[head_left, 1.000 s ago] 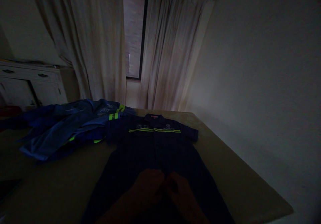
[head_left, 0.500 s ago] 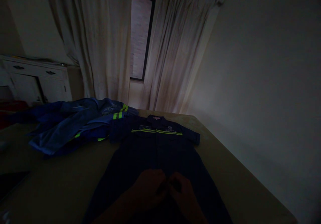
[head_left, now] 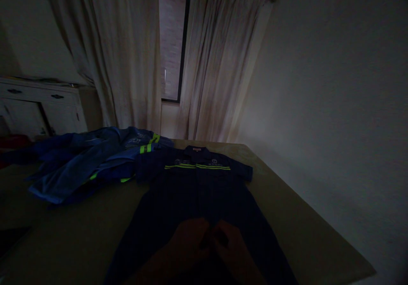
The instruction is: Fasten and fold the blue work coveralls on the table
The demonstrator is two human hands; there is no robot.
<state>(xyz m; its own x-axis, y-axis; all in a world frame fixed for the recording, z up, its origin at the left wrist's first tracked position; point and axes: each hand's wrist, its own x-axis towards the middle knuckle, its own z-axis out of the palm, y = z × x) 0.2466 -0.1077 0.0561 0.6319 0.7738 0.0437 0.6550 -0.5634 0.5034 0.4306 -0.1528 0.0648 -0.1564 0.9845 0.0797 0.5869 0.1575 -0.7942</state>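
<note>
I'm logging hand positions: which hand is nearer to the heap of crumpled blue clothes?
Left. The left hand is below and right of the heap in the picture; the right hand is beside it, farther right.

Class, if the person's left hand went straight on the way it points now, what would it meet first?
Most likely the right hand, close in front of the left hand over the dark shirt. Depth is unclear in this gloom, so the dark shirt could come first.
</note>
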